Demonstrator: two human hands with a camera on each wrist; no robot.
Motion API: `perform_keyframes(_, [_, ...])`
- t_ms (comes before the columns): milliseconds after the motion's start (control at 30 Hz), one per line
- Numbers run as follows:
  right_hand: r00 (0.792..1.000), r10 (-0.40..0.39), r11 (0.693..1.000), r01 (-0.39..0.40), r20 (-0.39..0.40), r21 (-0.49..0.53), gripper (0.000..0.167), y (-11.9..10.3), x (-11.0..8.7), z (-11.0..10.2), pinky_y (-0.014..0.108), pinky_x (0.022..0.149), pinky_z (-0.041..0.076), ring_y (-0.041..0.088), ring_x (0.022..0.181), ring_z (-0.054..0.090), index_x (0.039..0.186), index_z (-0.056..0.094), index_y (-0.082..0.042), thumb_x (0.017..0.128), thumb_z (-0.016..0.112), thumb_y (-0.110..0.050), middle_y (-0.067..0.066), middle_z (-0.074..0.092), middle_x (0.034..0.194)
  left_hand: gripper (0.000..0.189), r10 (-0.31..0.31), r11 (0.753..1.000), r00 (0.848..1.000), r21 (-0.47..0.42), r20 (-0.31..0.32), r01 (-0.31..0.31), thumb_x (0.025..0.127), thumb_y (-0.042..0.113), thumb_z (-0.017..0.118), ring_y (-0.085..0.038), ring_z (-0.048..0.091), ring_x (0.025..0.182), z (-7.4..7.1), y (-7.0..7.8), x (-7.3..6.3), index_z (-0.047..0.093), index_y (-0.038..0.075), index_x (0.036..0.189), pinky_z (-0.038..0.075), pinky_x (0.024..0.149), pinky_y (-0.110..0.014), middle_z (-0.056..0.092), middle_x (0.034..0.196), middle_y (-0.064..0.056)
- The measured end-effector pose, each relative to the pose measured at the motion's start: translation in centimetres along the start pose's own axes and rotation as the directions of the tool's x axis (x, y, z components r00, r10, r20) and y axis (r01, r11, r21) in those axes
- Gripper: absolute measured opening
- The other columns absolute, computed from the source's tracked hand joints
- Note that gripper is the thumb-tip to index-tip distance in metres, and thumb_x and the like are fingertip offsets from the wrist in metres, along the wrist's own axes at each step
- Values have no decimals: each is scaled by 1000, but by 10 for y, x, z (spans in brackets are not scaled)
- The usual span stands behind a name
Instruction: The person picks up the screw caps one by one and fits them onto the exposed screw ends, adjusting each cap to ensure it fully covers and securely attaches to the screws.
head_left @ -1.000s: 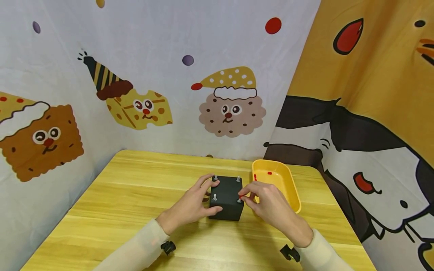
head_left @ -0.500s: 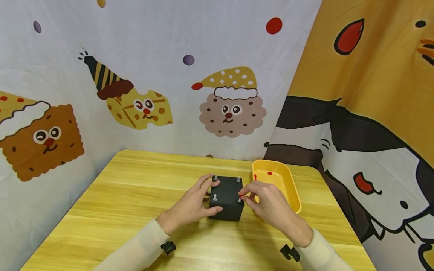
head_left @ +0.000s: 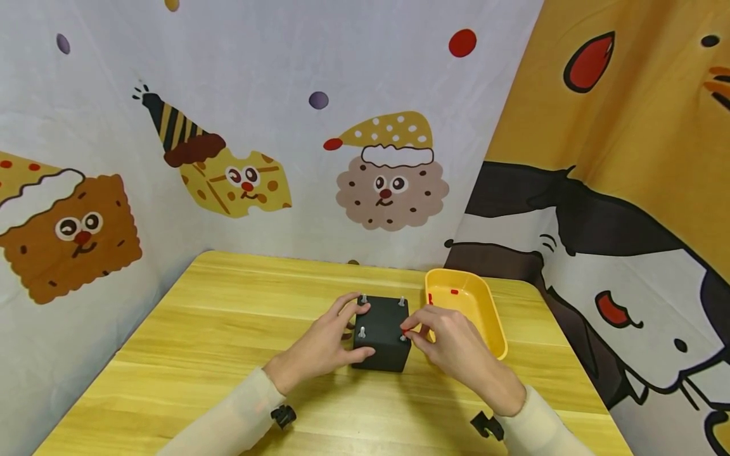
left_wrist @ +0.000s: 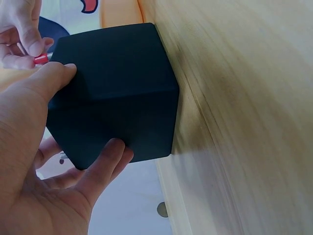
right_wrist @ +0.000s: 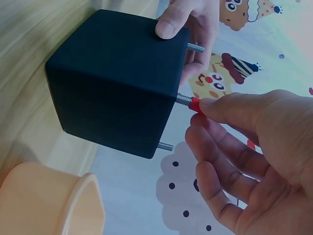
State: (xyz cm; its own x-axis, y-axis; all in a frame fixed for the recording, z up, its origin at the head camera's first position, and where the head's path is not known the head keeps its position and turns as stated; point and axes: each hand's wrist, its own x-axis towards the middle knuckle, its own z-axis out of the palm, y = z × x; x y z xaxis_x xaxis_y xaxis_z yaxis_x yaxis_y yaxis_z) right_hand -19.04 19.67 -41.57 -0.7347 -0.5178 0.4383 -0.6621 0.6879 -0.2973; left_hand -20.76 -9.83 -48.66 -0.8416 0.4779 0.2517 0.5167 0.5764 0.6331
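A black box [head_left: 381, 316] stands on the table with a threaded metal stud upright near each top corner. My left hand [head_left: 316, 345] grips the box from its left side, thumb on the near face and fingers round the far side. At the near right corner, my right hand [head_left: 459, 345] pinches a small red cap [right_wrist: 195, 105] between thumb and forefinger. In the right wrist view the cap sits at the tip of a stud [right_wrist: 183, 99], whose thread shows below it. Two other studs, one [right_wrist: 196, 47] near my left thumb and another [right_wrist: 166, 146] at the far right, are bare.
A yellow tray [head_left: 497, 316] stands right of the box, partly behind my right hand. Inside it lie small red pieces, one [head_left: 454, 292] near the back. The wooden table [head_left: 228, 304] meets a printed cloth backdrop [head_left: 274, 82] behind and at the sides.
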Motion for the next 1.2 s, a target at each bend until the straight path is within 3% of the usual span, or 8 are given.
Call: perform_keyframes(1200, [999, 20, 1000, -19, 45, -11, 23, 0, -3, 4, 13, 64, 58, -3, 78, 71, 103, 91, -21, 92, 99, -2, -9, 86, 99, 79, 1, 1000, 1000, 16, 5, -1, 105, 42, 91, -25, 84, 121, 0, 0, 0, 56, 13, 169, 73, 102, -34, 33, 188, -12])
